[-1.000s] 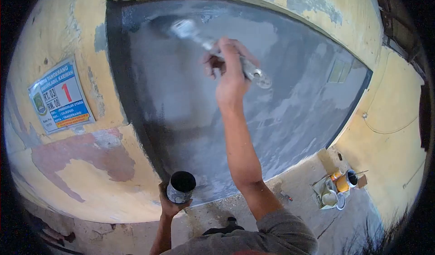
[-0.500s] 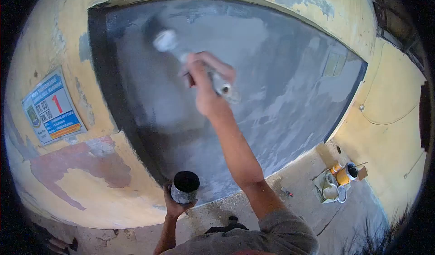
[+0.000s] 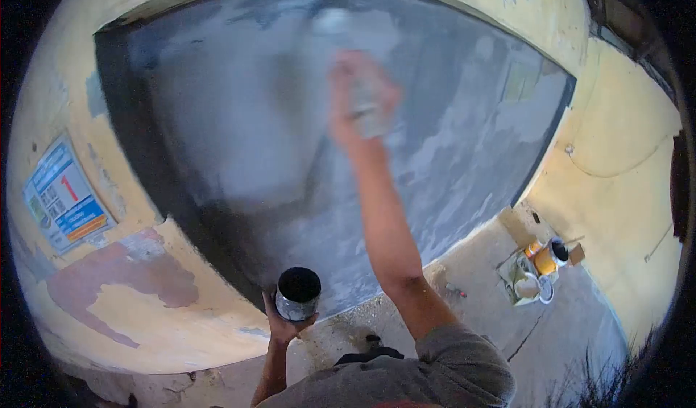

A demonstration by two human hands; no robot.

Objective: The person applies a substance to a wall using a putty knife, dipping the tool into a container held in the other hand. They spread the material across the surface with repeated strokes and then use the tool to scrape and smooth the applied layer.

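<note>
My right hand, smeared by motion, is raised in front of the grey-painted wall panel and wrapped round a paintbrush. The brush's pale ferrule points up toward the top of the panel, and the handle end sticks out below the palm. Lower down, my left hand grips a paint can from below and from its left side. Its opening faces up toward me and shows dark paint, with grey smears on the outside. Patches of darker and lighter grey cover the panel.
A blue and white sign hangs on the peeling yellow wall at left. Paint tins, tubs and a small cardboard box stand on the concrete floor at right. A cable runs along the right wall.
My right hand and the brush have moved right and up across the panel, with the brush now more upright. The whole view has shifted slightly. My left hand keeps the can at much the same spot.
</note>
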